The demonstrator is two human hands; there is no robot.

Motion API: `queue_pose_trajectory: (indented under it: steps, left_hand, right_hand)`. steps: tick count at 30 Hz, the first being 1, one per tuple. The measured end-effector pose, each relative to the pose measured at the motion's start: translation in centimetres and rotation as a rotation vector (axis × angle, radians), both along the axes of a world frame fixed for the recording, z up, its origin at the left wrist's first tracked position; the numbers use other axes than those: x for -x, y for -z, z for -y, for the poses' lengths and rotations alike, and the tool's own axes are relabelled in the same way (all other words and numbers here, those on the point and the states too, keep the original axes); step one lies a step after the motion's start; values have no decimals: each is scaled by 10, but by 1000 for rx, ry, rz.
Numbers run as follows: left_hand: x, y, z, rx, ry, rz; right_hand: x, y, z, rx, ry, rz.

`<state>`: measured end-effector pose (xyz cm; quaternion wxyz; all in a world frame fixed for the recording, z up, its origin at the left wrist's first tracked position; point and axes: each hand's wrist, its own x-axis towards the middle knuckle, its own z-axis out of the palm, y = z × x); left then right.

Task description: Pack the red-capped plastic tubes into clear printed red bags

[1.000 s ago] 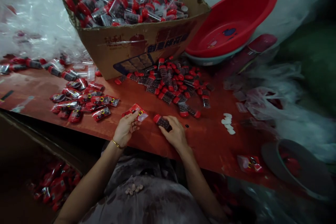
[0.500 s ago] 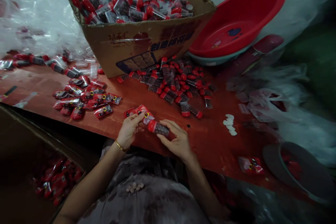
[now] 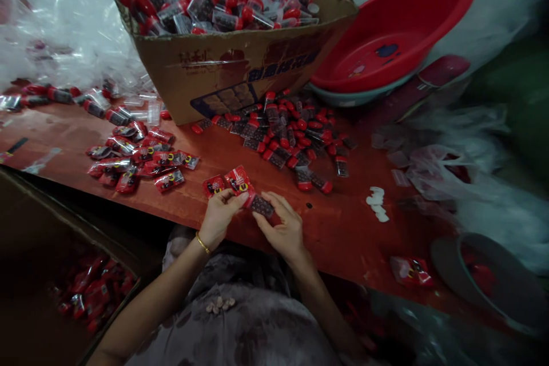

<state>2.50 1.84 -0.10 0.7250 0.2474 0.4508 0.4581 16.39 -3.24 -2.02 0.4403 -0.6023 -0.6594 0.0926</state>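
My left hand point(image 3: 223, 213) pinches the lower edge of a red printed packet point(image 3: 240, 180) over the front of the table. The red-capped end of a clear tube with dark contents point(image 3: 261, 205) is at the packet's opening, partly inside it. My right hand point(image 3: 283, 226) grips the tube's other end between thumb and fingers. Another red packet point(image 3: 213, 185) lies flat just behind my left hand. A heap of red-capped tubes point(image 3: 285, 131) is spread on the table beyond my hands, and a pile of filled red packets point(image 3: 141, 157) lies to the left.
A cardboard box point(image 3: 231, 68) full of tubes stands at the back. Right of it are a red basin point(image 3: 394, 40) and a dark red bottle point(image 3: 444, 71). White pieces point(image 3: 377, 204) and a grey hat-like item point(image 3: 493, 280) lie right. An open box point(image 3: 128, 263) sits lower left.
My left hand has moved right with the packet. The tube's red cap has gone into the packet's opening, and my right hand has shifted slightly left.
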Motion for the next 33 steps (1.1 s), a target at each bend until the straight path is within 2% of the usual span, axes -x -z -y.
queue_pose_trajectory:
  steps: [7,13,20,25,30,33]
  left_hand:
    - [-10,4,6,34,-104,125]
    - [-9,6,5,-15,-104,83]
    - [-19,16,20,-63,-178,-21]
    - [-12,7,11,-116,-75,164]
    - [-10,-4,0,-78,-67,140]
    - [-10,-4,-2,-66,-67,170]
  right_hand:
    - [18,5,-6,-43,100,-95]
    - [21,3,-6,-99,103,-40]
    - [17,1,-12,-93,140,-11]
    - [19,-2,-10,-158,117,34]
    - [27,-1,-7,-278,84,87]
    - [33,-2,-8,-246,82,43]
